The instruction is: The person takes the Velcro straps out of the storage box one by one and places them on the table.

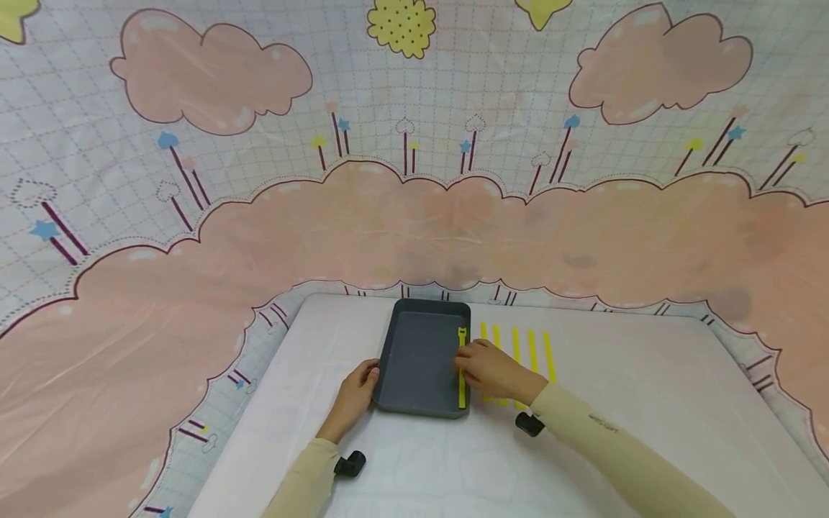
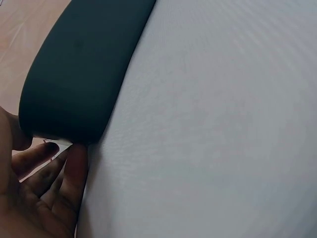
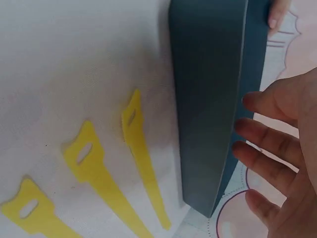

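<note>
A dark grey rectangular tray point(image 1: 417, 352) lies on the white table. At its left edge my left hand point(image 1: 355, 392) holds it, thumb at the rim and fingertips against the outer wall point(image 2: 74, 84) in the left wrist view. Inside the tray, along the right side, lies one yellow hook-and-loop cable tie point(image 1: 462, 394), its slotted head toward the back. Over that tie and the right rim is my right hand point(image 1: 495, 370). The right wrist view shows this hand's fingers point(image 3: 270, 136) spread and fairly straight, tips just past the rim.
Several more yellow cable ties point(image 1: 548, 352) lie side by side on the table point(image 1: 635, 403), right of the tray and partly beneath the right forearm. Their slotted heads show in the right wrist view. A cloud-patterned cloth point(image 1: 414, 230) hangs behind the table.
</note>
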Demonstrator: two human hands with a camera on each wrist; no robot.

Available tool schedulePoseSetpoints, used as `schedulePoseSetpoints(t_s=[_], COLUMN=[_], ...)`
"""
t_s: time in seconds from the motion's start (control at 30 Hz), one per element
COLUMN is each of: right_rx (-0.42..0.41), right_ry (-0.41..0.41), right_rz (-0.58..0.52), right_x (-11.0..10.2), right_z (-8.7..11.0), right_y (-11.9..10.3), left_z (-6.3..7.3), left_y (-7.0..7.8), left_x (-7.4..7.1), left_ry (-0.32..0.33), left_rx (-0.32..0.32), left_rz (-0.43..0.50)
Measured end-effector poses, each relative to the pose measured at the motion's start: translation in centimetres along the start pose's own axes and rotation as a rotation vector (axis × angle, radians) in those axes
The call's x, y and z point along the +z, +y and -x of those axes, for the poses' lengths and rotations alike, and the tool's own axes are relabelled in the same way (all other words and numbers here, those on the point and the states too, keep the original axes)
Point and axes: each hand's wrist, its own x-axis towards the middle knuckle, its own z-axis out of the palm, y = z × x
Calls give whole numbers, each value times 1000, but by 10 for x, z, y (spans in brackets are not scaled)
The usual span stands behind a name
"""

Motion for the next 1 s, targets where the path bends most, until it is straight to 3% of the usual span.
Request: schedulePoseSetpoints(t_s=[0.37, 0.73, 1.0], right_rx=[-73, -74, -61], right_ry=[-45, -120, -118], right_rz=[215, 266, 294], right_x=[8, 16, 22], right_z=[-7, -14, -14], right_y=[0, -1, 0], left_z=[1, 2, -1], left_y=[2, 2, -3], left_x=[-1, -1, -1], left_ry=[4, -1, -3], left_rx=[10, 15, 23], left_rz=[3, 12, 0])
